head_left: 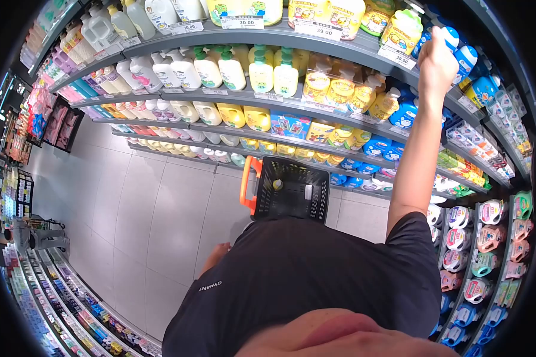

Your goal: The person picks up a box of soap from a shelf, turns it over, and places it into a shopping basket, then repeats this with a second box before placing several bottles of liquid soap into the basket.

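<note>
My right hand [438, 64] is raised to the upper shelf at the right, its fingers curled closed. Blue bottles [466, 59] stand around it, and whatever lies inside the fingers is hidden. Just left of this hand is a yellow pump bottle [402, 30] with a duck picture, above a price tag [397, 58] reading 39.00. Low beside my body, my left hand [221, 250] shows only in part, and its fingers are too small and covered to read. A black shopping basket [324, 196] with an orange handle [248, 185] is in front of my body, holding a small pale item.
Long grey shelves [220, 37] of bottles curve across the front. Laundry bottles [458, 239] fill a rack at the right. Grey floor tiles [125, 196] extend to the left, where a person [36, 237] stands beside another row of shelves [71, 297].
</note>
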Demonstrator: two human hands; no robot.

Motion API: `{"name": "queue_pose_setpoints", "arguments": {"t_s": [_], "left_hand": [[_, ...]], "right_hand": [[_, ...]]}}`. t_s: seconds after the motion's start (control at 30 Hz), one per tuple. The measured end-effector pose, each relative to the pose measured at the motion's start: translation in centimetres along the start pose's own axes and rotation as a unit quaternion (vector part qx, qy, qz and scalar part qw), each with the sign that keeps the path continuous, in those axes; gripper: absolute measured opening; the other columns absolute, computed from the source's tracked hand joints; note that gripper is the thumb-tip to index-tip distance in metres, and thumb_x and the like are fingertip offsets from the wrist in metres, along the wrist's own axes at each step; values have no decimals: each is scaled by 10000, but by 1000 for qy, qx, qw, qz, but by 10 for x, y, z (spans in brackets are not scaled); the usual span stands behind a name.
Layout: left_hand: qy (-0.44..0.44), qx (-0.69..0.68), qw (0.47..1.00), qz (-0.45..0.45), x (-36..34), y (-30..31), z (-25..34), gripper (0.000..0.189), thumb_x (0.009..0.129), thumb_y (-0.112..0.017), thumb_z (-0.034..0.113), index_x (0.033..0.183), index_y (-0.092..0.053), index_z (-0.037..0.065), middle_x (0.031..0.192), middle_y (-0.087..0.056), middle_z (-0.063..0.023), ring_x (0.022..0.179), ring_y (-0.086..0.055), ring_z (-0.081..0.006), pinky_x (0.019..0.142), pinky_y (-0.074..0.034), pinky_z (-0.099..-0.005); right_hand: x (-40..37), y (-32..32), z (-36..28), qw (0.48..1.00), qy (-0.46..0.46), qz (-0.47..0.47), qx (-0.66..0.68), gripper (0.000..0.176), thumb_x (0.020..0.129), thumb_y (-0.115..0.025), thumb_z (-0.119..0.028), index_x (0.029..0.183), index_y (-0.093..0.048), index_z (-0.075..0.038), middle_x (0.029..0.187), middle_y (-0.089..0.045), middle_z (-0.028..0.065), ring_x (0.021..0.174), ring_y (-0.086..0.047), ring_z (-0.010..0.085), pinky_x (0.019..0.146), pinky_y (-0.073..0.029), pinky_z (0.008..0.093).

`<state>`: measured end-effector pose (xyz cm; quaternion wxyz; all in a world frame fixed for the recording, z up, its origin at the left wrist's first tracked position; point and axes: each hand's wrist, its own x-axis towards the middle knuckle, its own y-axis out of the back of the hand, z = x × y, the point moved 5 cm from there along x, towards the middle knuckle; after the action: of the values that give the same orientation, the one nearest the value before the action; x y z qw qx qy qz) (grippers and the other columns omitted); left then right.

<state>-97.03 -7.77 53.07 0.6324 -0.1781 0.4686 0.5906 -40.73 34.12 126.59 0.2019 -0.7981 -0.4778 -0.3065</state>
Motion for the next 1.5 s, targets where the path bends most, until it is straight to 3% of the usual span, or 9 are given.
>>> {"name": "queue_pose_setpoints", "arguments": {"t_s": [0.07,0.2,0.33,1.0,1.07,1.17,1.3,1.43,1.5], "left_hand": [[-1,22,1000,0,0,-2,0,495,1004,-512,437,1054,-750,5,1036,-745,-227,1004,-700,-350,918,-513,-465],[-7,81,997,-14,15,-7,-18,459,985,-525,422,1111,-747,41,1115,-738,-222,1062,-694,-361,936,-513,-462],[-173,262,946,-76,48,-20,-41,439,946,-574,384,1244,-706,89,1174,-730,-193,1115,-679,-374,970,-510,-467],[0,89,995,-53,7,-1,-15,394,912,-609,299,1234,-709,95,1039,-717,-116,884,-676,-268,800,-545,-384],[10,84,994,-64,2,2,-13,391,909,-612,290,1233,-710,95,1025,-716,-108,860,-676,-257,783,-548,-376],[41,68,991,-111,-12,10,-8,386,904,-617,278,1231,-710,96,1005,-714,-97,826,-676,-241,758,-553,-363],[76,43,971,-221,-40,29,29,380,897,-624,261,1229,-711,97,978,-711,-82,780,-675,-220,724,-560,-346],[-135,73,964,-219,-75,57,147,332,900,-628,200,1198,-686,66,858,-612,-20,662,-586,-134,605,-509,-308],[-95,-140,964,-206,-116,51,236,369,966,-618,252,1273,-620,48,917,-609,-30,777,-615,-146,693,-525,-331]], "right_hand": [[18,9,11,971,45,36,-231,605,985,-585,-585,835,-716,-13,749,-689,100,653,-639,220,609,-469,282],[40,7,26,858,98,10,-505,897,884,-572,-748,1369,-584,7,1281,-674,265,1217,-654,377,1031,-498,455],[65,-9,65,840,4,-99,-533,1102,788,-636,-807,1380,-472,107,1252,-661,327,1211,-654,406,1024,-505,471],[32,-23,-17,874,120,26,-469,897,739,-840,-621,1294,-551,21,1130,-718,216,1071,-716,329,924,-558,416],[39,11,-11,974,-31,222,-42,723,883,-684,-538,1343,-545,1,1185,-686,209,1077,-679,339,915,-553,445],[-23,-10,-60,959,204,77,-181,767,724,-939,-397,1247,-578,32,1136,-717,151,1051,-714,239,913,-566,364],[-86,-18,-57,984,80,-140,70,675,700,-936,-146,1252,-590,29,1143,-692,110,1013,-686,172,937,-566,348],[-166,-48,-29,962,-35,-271,2,516,678,-930,-208,1090,-699,-1,1065,-729,110,975,-711,190,898,-575,336],[-219,-66,8,919,-137,-354,110,653,629,-957,-252,1171,-675,-20,1089,-722,113,996,-703,196,914,-566,351]]}}
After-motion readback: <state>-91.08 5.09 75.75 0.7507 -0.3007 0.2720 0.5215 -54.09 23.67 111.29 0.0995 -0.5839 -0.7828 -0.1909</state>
